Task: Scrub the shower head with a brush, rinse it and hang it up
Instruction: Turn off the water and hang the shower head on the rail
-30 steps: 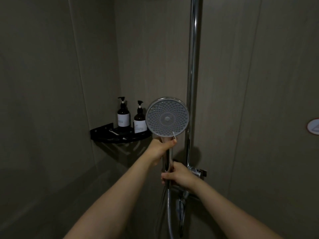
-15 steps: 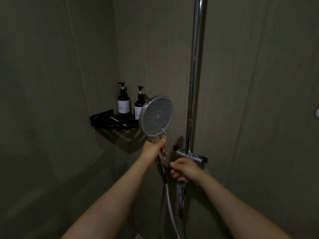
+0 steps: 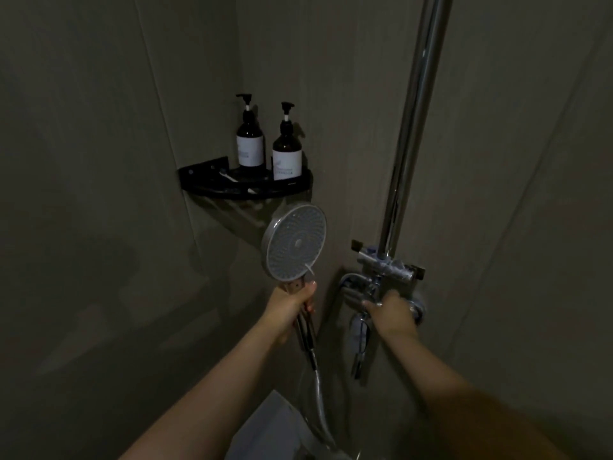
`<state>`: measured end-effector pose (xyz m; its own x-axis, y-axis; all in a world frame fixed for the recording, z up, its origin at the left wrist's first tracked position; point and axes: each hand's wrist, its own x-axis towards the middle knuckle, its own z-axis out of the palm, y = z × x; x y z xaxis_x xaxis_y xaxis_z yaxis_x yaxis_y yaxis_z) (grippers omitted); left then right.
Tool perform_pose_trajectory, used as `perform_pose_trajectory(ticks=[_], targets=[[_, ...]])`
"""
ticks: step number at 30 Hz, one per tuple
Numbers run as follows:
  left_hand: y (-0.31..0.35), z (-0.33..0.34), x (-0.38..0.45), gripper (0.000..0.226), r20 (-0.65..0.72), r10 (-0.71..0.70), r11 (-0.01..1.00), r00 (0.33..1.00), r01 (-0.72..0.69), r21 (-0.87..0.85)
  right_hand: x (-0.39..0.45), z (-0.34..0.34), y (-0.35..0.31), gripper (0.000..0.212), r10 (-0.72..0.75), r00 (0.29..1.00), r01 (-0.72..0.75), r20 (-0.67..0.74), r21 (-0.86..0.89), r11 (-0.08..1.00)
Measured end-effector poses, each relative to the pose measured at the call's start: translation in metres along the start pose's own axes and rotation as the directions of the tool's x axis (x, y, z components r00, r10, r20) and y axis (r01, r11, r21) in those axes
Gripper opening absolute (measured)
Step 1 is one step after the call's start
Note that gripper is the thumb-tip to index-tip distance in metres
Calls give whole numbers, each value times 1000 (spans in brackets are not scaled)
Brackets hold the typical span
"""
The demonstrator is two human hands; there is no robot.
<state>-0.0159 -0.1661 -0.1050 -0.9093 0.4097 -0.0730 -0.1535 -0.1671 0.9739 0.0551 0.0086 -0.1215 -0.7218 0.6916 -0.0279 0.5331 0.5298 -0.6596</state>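
Observation:
My left hand (image 3: 292, 307) grips the handle of the round grey shower head (image 3: 295, 242), which stands upright with its nozzle face towards me. Its hose (image 3: 320, 403) hangs down from the handle. To the right, my right hand (image 3: 393, 312) rests on the chrome faucet valve (image 3: 365, 290) at the foot of the vertical chrome rail (image 3: 414, 121). The holder bracket (image 3: 386, 263) on the rail is bare. A thin white brush (image 3: 237, 182) lies on the black corner shelf (image 3: 205, 180).
Two dark pump bottles (image 3: 250, 141) (image 3: 287, 151) stand on the corner shelf above the shower head. Dim grey tiled walls enclose the corner. A pale surface (image 3: 265, 429) shows at the bottom edge.
My right hand has let go of the shower handle and moved right onto the faucet valve. The left hand has lowered the shower head below the shelf.

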Motion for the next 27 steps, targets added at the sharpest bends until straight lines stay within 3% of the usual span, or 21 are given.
perform_pose_trajectory(ticks=[2, 4, 5, 7, 8, 9, 11, 13, 16, 19, 23, 25, 27], targets=[[-4, -1, 2, 30, 9, -1, 1000, 1000, 1, 21, 8, 2, -10, 49, 17, 1000, -17, 21, 4, 1000], [-6, -4, 5, 30, 20, 0, 999, 1000, -1, 35, 18, 4, -15, 47, 160, 985, -172, 72, 219, 961], [-6, -4, 6, 30, 25, -1, 999, 1000, 1, 32, 23, 7, -17, 46, 258, 949, -311, 181, 406, 859], [-7, -6, 9, 30, 28, -4, 1000, 1000, 3, 31, 30, 15, -21, 43, 323, 859, -512, 398, 679, 526], [-8, -6, 10, 30, 27, -6, 1000, 1000, 5, 27, 34, 18, -20, 40, 343, 841, -536, 419, 737, 412], [-7, -6, 11, 30, 28, -6, 1000, 1000, 6, 20, 37, 21, -20, 37, 357, 832, -543, 424, 753, 372], [-8, -6, 16, 34, 22, -3, 1000, 1000, 3, 15, 37, 23, -24, 34, 349, 855, -513, 383, 722, 464], [-10, -7, 20, 40, 19, 6, 1000, 1000, -7, 7, 33, 25, -26, 37, 315, 908, -419, 277, 639, 645], [-12, -6, 24, 40, 34, 9, 1000, 999, -9, -1, 29, 32, -27, 38, 277, 959, -285, 65, 257, 924], [-10, 0, 24, 34, 41, 8, 1000, 999, -7, -16, 28, 31, -36, 38, 258, 966, -258, 0, 68, 964], [-8, 5, 25, 28, 42, -3, 999, 999, 4, -39, 34, 38, -34, 40, 355, 934, -354, 31, 199, 914], [-8, 6, 26, 28, 45, -23, 998, 999, 26, -58, 36, 46, -35, 43, 455, 886, -436, 94, 504, 746], [-10, 8, 27, 27, 42, -36, 996, 998, 39, -74, 35, 47, -37, 39, 512, 824, -464, 243, 808, 363]])
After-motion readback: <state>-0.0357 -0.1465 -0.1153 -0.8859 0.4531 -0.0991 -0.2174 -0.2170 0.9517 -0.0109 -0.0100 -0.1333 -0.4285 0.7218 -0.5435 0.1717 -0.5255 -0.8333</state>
